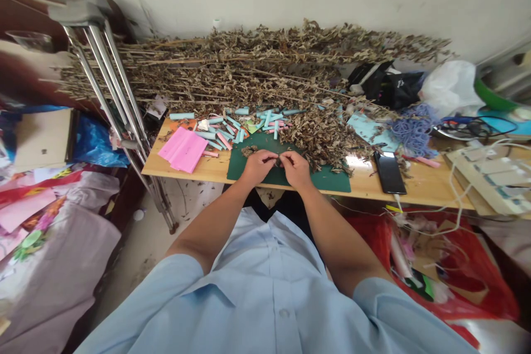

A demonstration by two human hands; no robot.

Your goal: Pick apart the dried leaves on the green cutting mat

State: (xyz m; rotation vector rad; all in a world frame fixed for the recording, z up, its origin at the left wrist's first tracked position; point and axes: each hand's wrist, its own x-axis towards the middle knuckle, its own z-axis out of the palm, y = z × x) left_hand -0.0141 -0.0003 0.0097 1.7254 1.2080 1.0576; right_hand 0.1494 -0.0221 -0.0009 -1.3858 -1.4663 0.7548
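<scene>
My left hand and my right hand meet over the green mat at the table's front edge. Fingers of both are pinched together around something small and dark, too small to make out. A little clump of crumbled leaves lies by my left hand. Behind and right of my right hand spreads a heap of dry leaves. Blue and pink paper rolls are scattered behind the mat, and pink paper sheets lie to its left.
Long dried leafy stalks stretch along the wall. Metal crutches lean at the left. On the right are a black phone with a cable, blue-purple string and a power strip. A red bag sits below.
</scene>
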